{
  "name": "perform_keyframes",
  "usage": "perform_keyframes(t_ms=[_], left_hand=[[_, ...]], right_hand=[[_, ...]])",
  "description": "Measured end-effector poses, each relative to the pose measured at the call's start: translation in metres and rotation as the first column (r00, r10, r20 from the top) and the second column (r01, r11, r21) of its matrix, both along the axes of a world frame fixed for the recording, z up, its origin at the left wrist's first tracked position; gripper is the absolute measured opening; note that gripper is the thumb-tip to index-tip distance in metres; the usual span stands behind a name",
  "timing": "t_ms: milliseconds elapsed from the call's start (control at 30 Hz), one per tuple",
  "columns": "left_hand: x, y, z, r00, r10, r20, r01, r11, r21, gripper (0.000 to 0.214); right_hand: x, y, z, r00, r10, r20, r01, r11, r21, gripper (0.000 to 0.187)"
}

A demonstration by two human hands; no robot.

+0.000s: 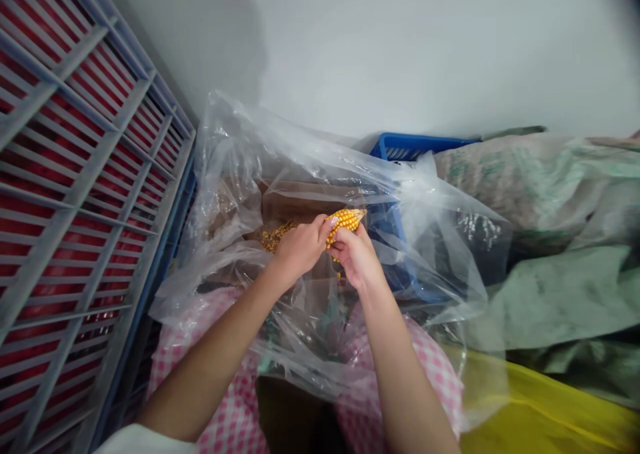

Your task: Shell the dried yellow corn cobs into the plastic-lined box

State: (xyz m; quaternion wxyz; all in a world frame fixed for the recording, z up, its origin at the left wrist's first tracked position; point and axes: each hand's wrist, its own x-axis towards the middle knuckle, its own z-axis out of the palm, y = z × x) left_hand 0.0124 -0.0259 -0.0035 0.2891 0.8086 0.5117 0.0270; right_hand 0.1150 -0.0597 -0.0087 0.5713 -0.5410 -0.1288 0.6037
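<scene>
Between my two hands is an ear of yellow corn (349, 219), its tip pointing right, held above a clear plastic bag (300, 151). My left hand (303, 247) is closed around its left end, with the thumb pressed on the kernels. My right hand (357, 254) grips it from below, fingers wrapped about the underside. Loose corn kernels (274, 238) lie in a heap inside the bag, left of my hands. A cardboard box (310, 197) shows through the plastic. A few kernels (339, 276) appear just under the ear.
A slatted grey-blue plastic crate (95, 174) with red behind its slats rises at the left. On the right stand a blue basket (400, 144) and stacked woven sacks (540, 181). Yellow sheeting (545, 407) lies lower right. A pale wall (400, 47) closes off the back.
</scene>
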Motion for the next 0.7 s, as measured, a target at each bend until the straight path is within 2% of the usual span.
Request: perform_keyframes(t_ms=[133,300,433,533,600,700], left_hand=[[0.0,0.0,-0.002,1.0,-0.025,0.001,0.025,0.999,0.026,0.06],[-0.001,0.0,-0.004,0.999,0.02,0.034,-0.02,1.0,0.0,0.065],[-0.004,0.003,-0.002,0.978,0.098,0.185,-0.085,0.993,-0.077,0.068],[-0.005,0.003,-0.003,0.927,0.138,0.35,-0.091,0.985,-0.146,0.064],[-0.002,-0.001,-0.005,0.9,0.182,0.396,-0.124,0.978,-0.166,0.06],[0.007,-0.013,-0.006,0.924,0.214,0.318,-0.176,0.974,-0.145,0.056]], right_hand=[[-0.002,0.0,-0.002,1.0,-0.013,-0.013,0.013,0.999,0.03,0.033],[-0.002,-0.003,-0.003,1.0,-0.013,-0.004,0.013,1.0,0.017,0.035],[0.003,-0.004,0.0,0.999,0.014,-0.048,-0.01,0.997,0.079,0.038],[0.004,-0.002,0.002,0.994,0.018,-0.105,-0.007,0.995,0.102,0.031],[0.002,0.0,0.002,0.994,-0.037,-0.105,0.045,0.996,0.071,0.035],[-0.002,0.004,-0.001,0.977,-0.19,-0.097,0.197,0.978,0.067,0.042]])
